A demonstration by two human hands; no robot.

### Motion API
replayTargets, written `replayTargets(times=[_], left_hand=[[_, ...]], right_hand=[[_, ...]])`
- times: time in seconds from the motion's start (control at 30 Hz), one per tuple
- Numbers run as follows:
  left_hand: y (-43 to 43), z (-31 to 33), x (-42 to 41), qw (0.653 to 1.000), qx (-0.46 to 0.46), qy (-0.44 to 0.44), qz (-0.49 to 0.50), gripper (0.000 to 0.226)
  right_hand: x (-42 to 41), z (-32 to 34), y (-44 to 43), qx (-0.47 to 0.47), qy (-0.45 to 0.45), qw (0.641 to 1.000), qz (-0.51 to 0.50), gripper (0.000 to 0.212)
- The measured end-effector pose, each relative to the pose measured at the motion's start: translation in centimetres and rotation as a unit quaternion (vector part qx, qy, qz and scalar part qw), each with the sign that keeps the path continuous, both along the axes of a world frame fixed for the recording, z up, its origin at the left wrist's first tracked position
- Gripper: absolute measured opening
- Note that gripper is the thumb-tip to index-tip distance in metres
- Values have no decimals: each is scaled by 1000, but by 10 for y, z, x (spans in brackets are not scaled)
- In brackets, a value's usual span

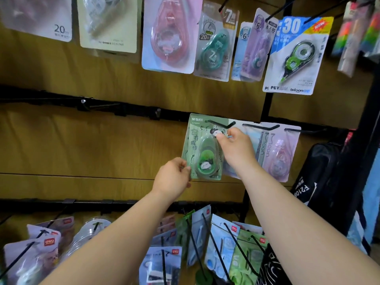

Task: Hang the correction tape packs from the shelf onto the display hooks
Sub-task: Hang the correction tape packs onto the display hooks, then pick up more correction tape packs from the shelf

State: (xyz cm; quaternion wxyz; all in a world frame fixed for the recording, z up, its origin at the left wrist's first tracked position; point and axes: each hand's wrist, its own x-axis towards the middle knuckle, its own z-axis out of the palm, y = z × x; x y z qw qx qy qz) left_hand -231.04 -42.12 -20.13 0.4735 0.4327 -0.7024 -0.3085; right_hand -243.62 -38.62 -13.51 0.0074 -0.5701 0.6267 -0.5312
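A green correction tape pack (pixel 202 147) hangs at the middle rail, its top slot on a black display hook (pixel 221 124). My left hand (pixel 173 176) pinches the pack's lower left corner. My right hand (pixel 234 146) pinches its upper right part, just below the hook's tip. Behind my right hand hang a pale blue pack (pixel 260 145) and a pink pack (pixel 280 155) on neighbouring hooks.
Two bare hooks (pixel 98 105) stick out of the middle rail to the left. Several packs hang on the top row (pixel 170 33) and on the bottom row of hooks (pixel 218 243). A black bag (pixel 320 171) hangs at the right beside a black upright frame.
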Motion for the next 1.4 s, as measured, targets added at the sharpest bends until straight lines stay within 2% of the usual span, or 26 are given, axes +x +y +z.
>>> replayTargets(times=[0.13,0.23,0.4,0.5,0.6,0.7,0.77,0.9,1.1,1.27,1.4], left_hand=[[-7,-1,1,1000,0,14,3,21],[-9,-4,3,1000,12,28,-1,27],[7,-19,8,997,66,41,-5,33],[28,-24,20,998,56,34,11,30],[62,-28,37,997,18,67,13,27],[107,-50,61,994,-3,112,8,34],[138,-86,78,991,21,136,2,37],[180,-181,115,981,109,148,69,37],[182,-301,172,943,243,69,216,39],[166,-372,192,893,344,78,281,36],[149,-418,196,859,417,72,288,31]], right_hand=[[0,-3,-6,6,25,999,-23,38],[0,-9,-9,13,21,999,-35,41],[-1,-22,4,0,-23,999,-24,18],[-5,-32,22,13,-53,998,-9,11],[-3,-41,49,11,-53,998,-7,28],[11,-57,81,3,-53,997,47,29],[28,-77,100,14,-36,996,83,30],[63,-138,125,95,2,983,158,31],[113,-251,121,258,12,941,220,35],[145,-351,90,389,9,895,219,36],[161,-426,69,484,-56,856,171,32]])
